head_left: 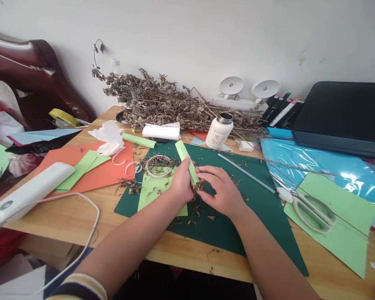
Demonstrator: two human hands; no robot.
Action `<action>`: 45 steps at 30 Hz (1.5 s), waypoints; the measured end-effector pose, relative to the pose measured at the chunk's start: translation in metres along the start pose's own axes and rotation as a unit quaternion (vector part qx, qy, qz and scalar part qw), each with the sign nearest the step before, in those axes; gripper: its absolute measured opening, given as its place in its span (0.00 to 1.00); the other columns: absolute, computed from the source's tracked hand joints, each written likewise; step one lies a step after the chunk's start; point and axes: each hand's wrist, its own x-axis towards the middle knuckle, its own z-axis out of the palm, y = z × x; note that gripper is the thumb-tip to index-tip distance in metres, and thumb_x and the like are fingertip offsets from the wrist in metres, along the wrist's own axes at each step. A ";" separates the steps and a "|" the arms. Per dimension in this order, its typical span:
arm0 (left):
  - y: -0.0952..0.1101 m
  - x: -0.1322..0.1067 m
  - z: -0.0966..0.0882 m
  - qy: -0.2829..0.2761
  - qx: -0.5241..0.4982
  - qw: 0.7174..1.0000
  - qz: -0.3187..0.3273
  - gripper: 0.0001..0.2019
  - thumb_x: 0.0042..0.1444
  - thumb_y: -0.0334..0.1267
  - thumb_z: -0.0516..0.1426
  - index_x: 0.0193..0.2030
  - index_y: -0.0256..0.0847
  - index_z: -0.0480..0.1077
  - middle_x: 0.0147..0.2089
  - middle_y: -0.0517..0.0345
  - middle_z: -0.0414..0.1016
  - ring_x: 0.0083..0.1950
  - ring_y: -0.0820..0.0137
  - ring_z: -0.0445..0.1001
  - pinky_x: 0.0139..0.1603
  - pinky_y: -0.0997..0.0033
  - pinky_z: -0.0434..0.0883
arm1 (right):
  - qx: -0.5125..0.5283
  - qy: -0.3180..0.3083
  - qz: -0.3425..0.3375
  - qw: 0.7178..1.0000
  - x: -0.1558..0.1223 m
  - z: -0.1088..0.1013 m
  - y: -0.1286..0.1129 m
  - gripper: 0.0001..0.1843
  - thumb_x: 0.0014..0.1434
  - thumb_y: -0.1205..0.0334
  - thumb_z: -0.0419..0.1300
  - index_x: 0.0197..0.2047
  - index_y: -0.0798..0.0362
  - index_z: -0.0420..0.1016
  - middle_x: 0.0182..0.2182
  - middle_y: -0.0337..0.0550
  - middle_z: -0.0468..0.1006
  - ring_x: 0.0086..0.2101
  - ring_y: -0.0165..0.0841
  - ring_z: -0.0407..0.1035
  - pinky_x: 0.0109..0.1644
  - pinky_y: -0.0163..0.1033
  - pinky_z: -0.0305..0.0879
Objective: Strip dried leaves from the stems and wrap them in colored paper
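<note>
My left hand [180,180] is wrapped round a rolled tube of light green paper [185,155] that slants up and away from me. My right hand [220,188] is closed at the tube's lower end, its fingers pinching a clump of dried brown leaves [198,186] there. Both hands hover over a dark green sheet [237,216] strewn with crumbs of dried leaf. A ring of tape [158,166] lies just left of my left hand on a light green sheet [150,191].
A heap of dried branches [162,102] lies at the back, with a white bottle [219,130], a white paper roll [161,132] and another green tube [139,141] near it. Scissors [312,210] rest on green paper at right. An orange sheet [90,166] and white device [31,189] lie left.
</note>
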 end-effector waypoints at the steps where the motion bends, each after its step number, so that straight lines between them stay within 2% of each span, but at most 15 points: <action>1: 0.000 0.000 0.000 -0.001 0.003 1.000 0.000 0.11 0.51 0.45 0.48 0.26 0.39 0.56 0.15 0.66 0.59 0.14 0.79 0.60 0.16 0.79 0.60 | -0.002 0.003 0.007 1.000 0.000 0.002 0.000 0.17 0.48 0.64 0.54 0.44 0.50 0.61 0.44 0.48 0.66 0.45 0.37 0.61 0.45 0.46 0.60; 9: -0.010 -0.005 0.005 -0.057 0.055 0.997 -0.014 0.14 0.51 0.46 0.47 0.22 0.38 0.56 0.14 0.64 0.59 0.15 0.78 0.61 0.16 0.79 0.60 | -0.019 0.040 0.050 0.998 0.000 0.010 0.000 0.13 0.45 0.71 0.52 0.36 0.50 0.62 0.40 0.45 0.70 0.40 0.37 0.65 0.39 0.43 0.63; 12: -0.012 -0.007 0.007 -0.038 0.036 0.999 0.000 0.14 0.50 0.45 0.49 0.21 0.38 0.55 0.14 0.65 0.59 0.16 0.79 0.62 0.18 0.81 0.62 | -0.023 0.045 0.056 0.997 0.000 0.011 0.000 0.13 0.44 0.72 0.52 0.35 0.50 0.63 0.39 0.44 0.71 0.39 0.37 0.65 0.38 0.43 0.63; 17: -0.012 -0.005 0.006 -0.029 0.034 0.999 0.026 0.14 0.48 0.47 0.51 0.23 0.39 0.54 0.14 0.66 0.58 0.16 0.79 0.62 0.18 0.80 0.61 | -0.016 0.039 0.042 0.998 -0.001 0.009 0.000 0.14 0.46 0.71 0.51 0.38 0.50 0.62 0.41 0.45 0.70 0.40 0.37 0.64 0.40 0.44 0.62; 21: -0.010 -0.002 0.000 -0.050 0.102 0.990 0.085 0.13 0.47 0.48 0.51 0.25 0.40 0.55 0.14 0.67 0.58 0.14 0.79 0.61 0.17 0.79 0.60 | 0.045 0.006 0.027 0.999 -0.002 0.001 0.001 0.16 0.47 0.68 0.52 0.42 0.50 0.61 0.44 0.46 0.67 0.43 0.37 0.62 0.45 0.46 0.60; 24: -0.007 -0.002 -0.005 -0.084 0.226 0.960 0.140 0.12 0.47 0.47 0.51 0.27 0.40 0.56 0.15 0.67 0.60 0.13 0.78 0.61 0.15 0.79 0.58 | 0.142 0.033 0.056 0.988 -0.005 -0.006 0.008 0.18 0.50 0.63 0.51 0.46 0.50 0.59 0.46 0.47 0.65 0.46 0.38 0.59 0.47 0.47 0.59; 27: -0.006 -0.006 -0.008 -0.131 0.361 0.908 0.168 0.11 0.47 0.46 0.52 0.28 0.39 0.58 0.15 0.67 0.62 0.13 0.78 0.61 0.16 0.79 0.58 | 0.244 0.111 0.128 0.955 -0.007 -0.012 0.019 0.21 0.54 0.54 0.44 0.51 0.50 0.55 0.49 0.49 0.61 0.47 0.39 0.59 0.45 0.48 0.61; 29: -0.008 -0.009 -0.009 -0.164 0.427 0.873 0.171 0.11 0.46 0.45 0.52 0.29 0.39 0.59 0.15 0.67 0.62 0.13 0.79 0.60 0.16 0.80 0.58 | 0.274 0.155 0.158 0.936 -0.008 -0.015 0.024 0.24 0.54 0.49 0.40 0.53 0.50 0.52 0.52 0.49 0.59 0.48 0.40 0.58 0.43 0.48 0.62; 32: -0.011 -0.013 -0.010 -0.205 0.490 0.833 0.156 0.11 0.46 0.46 0.53 0.28 0.40 0.60 0.15 0.67 0.62 0.13 0.79 0.60 0.15 0.81 0.55 | 0.263 0.202 0.164 0.929 -0.009 -0.021 0.028 0.25 0.54 0.48 0.40 0.53 0.48 0.52 0.52 0.48 0.58 0.48 0.40 0.58 0.43 0.46 0.62; 37: -0.013 -0.017 -0.008 -0.221 0.559 0.786 0.144 0.10 0.45 0.45 0.53 0.26 0.41 0.60 0.15 0.66 0.61 0.12 0.78 0.58 0.12 0.80 0.52 | 0.208 0.247 0.141 0.936 -0.011 -0.031 0.026 0.18 0.53 0.54 0.48 0.47 0.48 0.61 0.44 0.46 0.66 0.45 0.39 0.61 0.44 0.46 0.61; 45: -0.008 -0.020 -0.003 -0.230 0.591 0.753 0.176 0.09 0.43 0.42 0.55 0.21 0.41 0.59 0.16 0.65 0.61 0.14 0.77 0.56 0.16 0.78 0.48 | 0.107 0.250 0.134 0.953 -0.010 -0.041 0.025 0.08 0.51 0.63 0.52 0.35 0.49 0.68 0.33 0.42 0.71 0.36 0.35 0.66 0.40 0.46 0.64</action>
